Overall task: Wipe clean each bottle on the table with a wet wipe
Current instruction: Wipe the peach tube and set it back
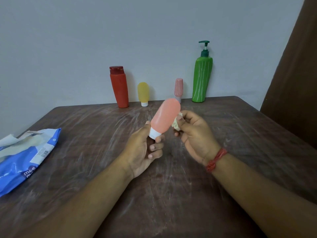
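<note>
A small salmon-pink bottle (165,116) with a white cap is held above the table, cap end down and tilted to the right. My left hand (145,148) grips it by the cap. My right hand (193,134) pinches a crumpled white wet wipe (176,123) against the bottle's right side. Along the back edge stand a red bottle (119,86), a small yellow bottle (143,93), a small pale pink bottle (178,87) and a tall green pump bottle (202,78).
A blue wet-wipe pack (25,157) lies open at the left of the brown table (171,186), with a wipe sticking out. A wall runs just behind the bottles. A brown curtain (295,74) hangs at the right.
</note>
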`<control>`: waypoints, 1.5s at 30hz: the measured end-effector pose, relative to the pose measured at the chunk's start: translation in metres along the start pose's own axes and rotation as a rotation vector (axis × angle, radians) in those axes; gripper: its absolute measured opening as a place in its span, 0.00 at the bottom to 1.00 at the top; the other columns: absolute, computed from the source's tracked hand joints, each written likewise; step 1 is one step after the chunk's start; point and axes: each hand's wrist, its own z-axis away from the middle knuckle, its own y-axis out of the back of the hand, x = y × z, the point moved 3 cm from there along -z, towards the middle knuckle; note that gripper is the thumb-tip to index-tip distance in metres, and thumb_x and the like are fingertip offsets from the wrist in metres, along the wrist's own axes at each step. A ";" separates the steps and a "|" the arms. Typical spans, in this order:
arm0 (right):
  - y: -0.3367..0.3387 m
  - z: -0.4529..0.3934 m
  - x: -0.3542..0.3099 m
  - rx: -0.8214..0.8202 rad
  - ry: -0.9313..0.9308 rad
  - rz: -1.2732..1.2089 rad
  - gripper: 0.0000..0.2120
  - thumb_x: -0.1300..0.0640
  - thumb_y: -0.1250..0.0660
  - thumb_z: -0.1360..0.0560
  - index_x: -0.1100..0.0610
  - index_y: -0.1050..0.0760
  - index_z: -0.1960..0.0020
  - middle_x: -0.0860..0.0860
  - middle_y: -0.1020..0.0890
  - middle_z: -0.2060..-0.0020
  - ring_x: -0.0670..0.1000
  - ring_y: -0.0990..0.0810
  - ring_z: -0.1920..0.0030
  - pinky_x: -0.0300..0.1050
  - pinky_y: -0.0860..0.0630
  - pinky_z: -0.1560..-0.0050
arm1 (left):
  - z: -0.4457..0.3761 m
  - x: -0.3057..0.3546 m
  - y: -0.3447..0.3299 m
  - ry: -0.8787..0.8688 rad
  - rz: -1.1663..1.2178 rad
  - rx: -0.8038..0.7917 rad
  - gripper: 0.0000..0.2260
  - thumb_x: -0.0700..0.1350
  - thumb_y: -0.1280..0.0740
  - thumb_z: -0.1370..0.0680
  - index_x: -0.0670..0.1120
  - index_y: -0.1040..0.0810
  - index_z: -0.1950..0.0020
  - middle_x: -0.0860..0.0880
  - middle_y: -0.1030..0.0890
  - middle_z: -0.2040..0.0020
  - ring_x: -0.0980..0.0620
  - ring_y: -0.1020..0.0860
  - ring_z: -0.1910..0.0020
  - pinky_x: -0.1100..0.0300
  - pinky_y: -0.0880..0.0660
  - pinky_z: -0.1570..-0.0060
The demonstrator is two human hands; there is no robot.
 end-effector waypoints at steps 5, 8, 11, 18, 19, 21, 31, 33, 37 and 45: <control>-0.009 0.005 0.009 0.007 0.063 0.284 0.07 0.59 0.36 0.19 0.54 0.22 0.54 0.49 0.20 0.61 0.49 0.26 0.62 0.45 0.28 0.62 | 0.000 -0.001 -0.001 -0.034 0.075 0.060 0.19 0.56 0.48 0.14 0.42 0.27 0.43 0.48 0.31 0.67 0.57 0.41 0.74 0.66 0.42 0.81; -0.009 0.008 0.012 0.016 0.026 0.379 0.06 0.58 0.36 0.19 0.57 0.22 0.53 0.50 0.19 0.60 0.48 0.26 0.63 0.44 0.28 0.64 | 0.000 -0.003 -0.001 -0.049 0.022 0.101 0.24 0.61 0.49 0.16 0.41 0.27 0.44 0.48 0.30 0.67 0.57 0.39 0.75 0.65 0.40 0.80; -0.010 0.010 0.010 0.004 0.003 0.449 0.08 0.56 0.36 0.18 0.58 0.22 0.53 0.50 0.20 0.64 0.47 0.27 0.68 0.43 0.28 0.66 | 0.003 -0.005 -0.003 -0.074 -0.083 0.101 0.30 0.66 0.50 0.20 0.41 0.26 0.43 0.47 0.29 0.67 0.56 0.38 0.75 0.63 0.36 0.79; -0.015 0.013 0.000 0.010 0.064 0.710 0.12 0.51 0.37 0.19 0.54 0.27 0.60 0.47 0.23 0.75 0.44 0.25 0.72 0.39 0.30 0.67 | 0.009 -0.012 -0.014 -0.136 -0.361 -0.006 0.31 0.70 0.47 0.27 0.42 0.26 0.50 0.46 0.28 0.66 0.53 0.32 0.73 0.59 0.32 0.74; -0.015 0.014 -0.003 0.018 0.136 0.826 0.12 0.52 0.37 0.19 0.54 0.28 0.60 0.46 0.24 0.73 0.43 0.27 0.70 0.36 0.32 0.68 | 0.009 -0.012 -0.014 -0.138 -0.365 0.000 0.31 0.70 0.48 0.27 0.43 0.26 0.53 0.46 0.28 0.66 0.52 0.33 0.73 0.59 0.32 0.74; -0.020 0.018 -0.010 0.011 0.321 1.047 0.09 0.55 0.36 0.19 0.53 0.29 0.58 0.44 0.25 0.64 0.43 0.28 0.64 0.34 0.35 0.66 | 0.008 -0.011 -0.011 -0.141 -0.349 0.038 0.31 0.70 0.50 0.25 0.42 0.27 0.58 0.46 0.29 0.68 0.52 0.33 0.73 0.59 0.33 0.74; -0.015 0.014 -0.021 -0.051 0.664 1.223 0.02 0.62 0.33 0.24 0.59 0.23 0.53 0.51 0.24 0.57 0.49 0.27 0.56 0.41 0.32 0.56 | 0.006 -0.013 -0.012 -0.100 -0.370 -0.025 0.30 0.71 0.47 0.27 0.44 0.27 0.54 0.48 0.31 0.69 0.53 0.34 0.73 0.60 0.35 0.74; -0.024 0.020 -0.019 -0.150 0.702 1.237 0.03 0.61 0.34 0.23 0.59 0.22 0.52 0.50 0.24 0.57 0.47 0.28 0.55 0.36 0.34 0.55 | 0.006 -0.011 -0.010 -0.092 -0.348 -0.005 0.31 0.71 0.48 0.26 0.42 0.28 0.55 0.47 0.31 0.70 0.53 0.34 0.73 0.60 0.35 0.74; -0.022 0.015 -0.017 -0.101 0.655 1.225 0.05 0.61 0.34 0.24 0.59 0.21 0.50 0.50 0.22 0.56 0.46 0.27 0.54 0.37 0.32 0.54 | 0.004 -0.011 -0.007 -0.099 -0.312 0.016 0.32 0.70 0.48 0.25 0.41 0.26 0.52 0.47 0.29 0.68 0.53 0.32 0.71 0.60 0.33 0.72; -0.030 0.025 -0.008 -0.198 0.599 1.187 0.10 0.59 0.34 0.23 0.57 0.21 0.42 0.49 0.21 0.49 0.49 0.22 0.50 0.41 0.26 0.52 | -0.003 -0.005 0.005 -0.175 -0.065 0.199 0.30 0.66 0.42 0.25 0.42 0.19 0.41 0.46 0.18 0.57 0.53 0.25 0.60 0.56 0.22 0.49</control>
